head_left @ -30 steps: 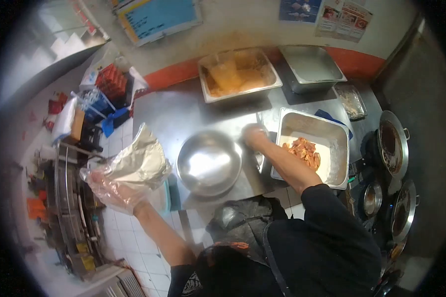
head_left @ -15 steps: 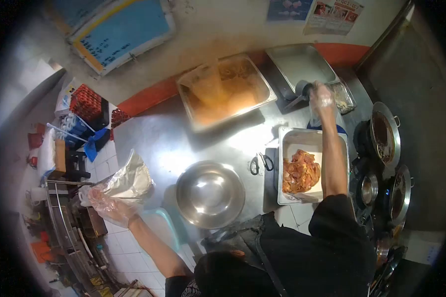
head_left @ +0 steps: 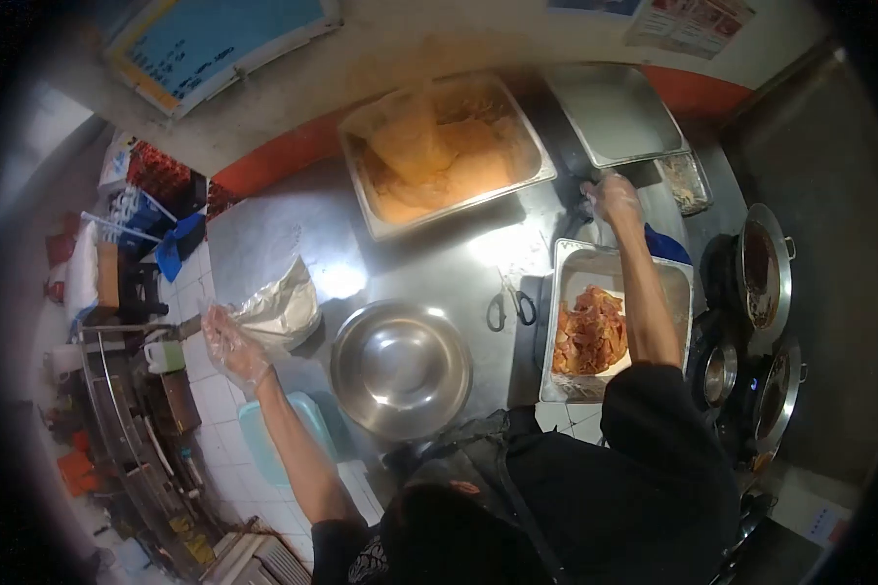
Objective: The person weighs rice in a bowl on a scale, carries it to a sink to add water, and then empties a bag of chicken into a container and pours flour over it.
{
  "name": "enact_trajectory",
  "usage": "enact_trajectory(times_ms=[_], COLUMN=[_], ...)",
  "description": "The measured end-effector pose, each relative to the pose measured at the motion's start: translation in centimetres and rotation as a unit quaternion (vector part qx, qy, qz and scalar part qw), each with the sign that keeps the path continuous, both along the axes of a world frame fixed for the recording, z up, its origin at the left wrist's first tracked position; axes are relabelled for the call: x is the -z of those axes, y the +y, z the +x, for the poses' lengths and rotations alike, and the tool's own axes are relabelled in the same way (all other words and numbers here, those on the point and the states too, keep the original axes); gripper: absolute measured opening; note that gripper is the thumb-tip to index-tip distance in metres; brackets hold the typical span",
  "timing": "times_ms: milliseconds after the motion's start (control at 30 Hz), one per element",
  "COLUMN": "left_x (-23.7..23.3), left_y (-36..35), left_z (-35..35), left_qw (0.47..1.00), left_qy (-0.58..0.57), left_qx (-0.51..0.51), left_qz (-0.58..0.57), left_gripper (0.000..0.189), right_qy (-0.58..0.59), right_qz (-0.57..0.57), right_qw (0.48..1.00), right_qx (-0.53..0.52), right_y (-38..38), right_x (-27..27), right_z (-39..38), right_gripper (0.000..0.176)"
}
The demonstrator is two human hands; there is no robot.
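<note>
My left hand (head_left: 234,349), in a clear plastic glove, grips the left end of a silver foil bag (head_left: 281,304) at the table's left edge. My right hand (head_left: 617,200), also gloved, is closed beyond the white-bottomed metal pan (head_left: 622,261). Something dark shows at its fingers, too hidden to name. Pieces of marinated raw meat (head_left: 590,331) lie in that pan, under my right forearm. Between my arms stands a steel mixing bowl (head_left: 400,370) with nothing visible in it. Black-handled scissors (head_left: 498,310) rest to the pan's left.
At the back stands a metal pan of orange powder (head_left: 439,190). A pan of whitish contents (head_left: 615,117) is right of it, beside a small clear container (head_left: 688,185). Woks (head_left: 766,263) line the right side. A pale teal plastic tub (head_left: 273,444) sits low on the left.
My left hand and the foil bag have moved slightly right and up. My right hand has come a little nearer and left; the dark, cup-like thing it held is now mostly hidden. The view has shifted.
</note>
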State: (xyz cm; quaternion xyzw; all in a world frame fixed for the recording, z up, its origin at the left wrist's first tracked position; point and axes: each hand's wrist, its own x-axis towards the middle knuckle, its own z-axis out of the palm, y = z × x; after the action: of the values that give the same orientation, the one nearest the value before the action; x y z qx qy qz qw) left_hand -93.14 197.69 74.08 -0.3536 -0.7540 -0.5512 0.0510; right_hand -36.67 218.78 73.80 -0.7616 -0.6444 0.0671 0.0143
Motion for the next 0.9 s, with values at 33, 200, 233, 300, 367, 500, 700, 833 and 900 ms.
enact_trajectory(times_ms=[33, 200, 233, 300, 367, 500, 700, 833, 900], left_x=[0.2, 1.3, 1.4, 0.4, -1.9, 2.1, -3.6, 0.3, -0.2], left_y=[-0.3, -2.0, -2.5, -3.7, -4.8, -5.4, -9.4, -10.8, -10.9], left_z=[-0.7, -4.2, -4.7, -5.6, -5.0, -6.6, -7.8, -11.8, -11.6], left_qw=[0.997, 0.983, 0.982, 0.979, 0.989, 0.976, 0.951, 0.861, 0.742], left_qy=[-0.01, -0.058, -0.056, -0.09, 0.008, 0.096, 0.07, 0.073, 0.147], left_qx=[0.064, 0.156, 0.163, 0.167, 0.145, 0.144, 0.14, 0.233, 0.367], left_qz=[0.04, 0.081, 0.083, 0.067, -0.04, -0.133, -0.267, -0.446, -0.541], left_gripper=[0.028, 0.02, 0.02, 0.02, 0.02, 0.018, 0.027, 0.041, 0.057], right_qy=[0.086, 0.213, 0.161, 0.072, 0.065, 0.012, 0.019, 0.035, 0.052], right_qz=[0.076, 0.016, -0.05, -0.201, -0.211, -0.148, -0.055, -0.03, -0.066], right_qw=[0.991, 0.953, 0.957, 0.964, 0.963, 0.982, 0.995, 0.999, 0.996], right_qx=[-0.067, -0.213, -0.236, -0.156, -0.155, -0.112, -0.081, -0.016, 0.039], right_y=[-1.3, -12.1, -13.8, -14.8, -16.2, -17.5, -18.1, -18.1, -17.8], right_x=[0.3, 2.3, 1.3, 2.1, 4.2, 5.0, 8.9, 10.4, 10.2], right_z=[-1.2, -10.7, -12.7, -16.0, -17.4, -18.7, -15.8, -14.6, -14.9], right_gripper=[0.036, 0.025, 0.024, 0.027, 0.028, 0.035, 0.032, 0.028, 0.025])
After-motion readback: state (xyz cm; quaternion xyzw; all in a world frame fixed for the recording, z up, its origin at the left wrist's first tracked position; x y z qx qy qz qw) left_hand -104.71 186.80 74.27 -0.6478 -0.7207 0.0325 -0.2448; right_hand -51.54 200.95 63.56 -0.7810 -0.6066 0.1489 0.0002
